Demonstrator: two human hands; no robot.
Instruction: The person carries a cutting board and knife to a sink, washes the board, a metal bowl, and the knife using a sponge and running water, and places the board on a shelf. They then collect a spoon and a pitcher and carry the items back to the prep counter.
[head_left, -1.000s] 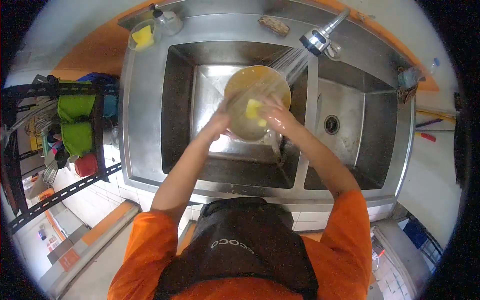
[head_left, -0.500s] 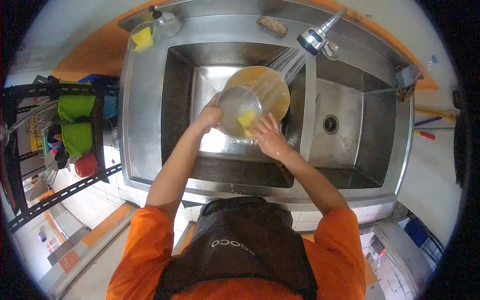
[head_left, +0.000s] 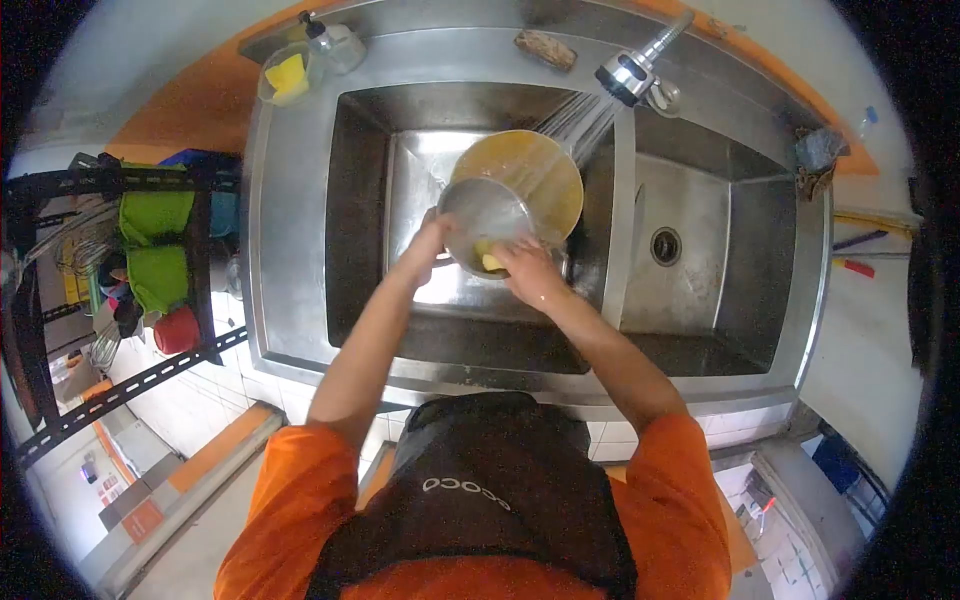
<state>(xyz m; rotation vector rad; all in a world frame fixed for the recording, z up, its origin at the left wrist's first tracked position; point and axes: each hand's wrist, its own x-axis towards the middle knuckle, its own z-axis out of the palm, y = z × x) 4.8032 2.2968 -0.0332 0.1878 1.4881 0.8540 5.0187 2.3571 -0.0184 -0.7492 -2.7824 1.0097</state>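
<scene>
Over the large left sink basin, my left hand (head_left: 430, 245) grips the left rim of a round metal bowl (head_left: 490, 208), which is tilted. My right hand (head_left: 528, 268) presses a yellow sponge (head_left: 490, 254) against the lower part of the bowl; its fingers partly cover the sponge. Beyond the bowl sits a larger yellowish round basin (head_left: 550, 170) in the sink. Water sprays into it from the faucet head (head_left: 626, 78).
The right sink basin (head_left: 690, 290) has a drain (head_left: 665, 246). Behind the sink are a pump bottle (head_left: 340, 48), a container with a yellow sponge (head_left: 287, 76) and a brown block (head_left: 546, 50). A black rack (head_left: 205, 270) holding green bins stands left.
My right hand and the sponge have shifted slightly left and down within the metal bowl. The fingers have closed more around the sponge.
</scene>
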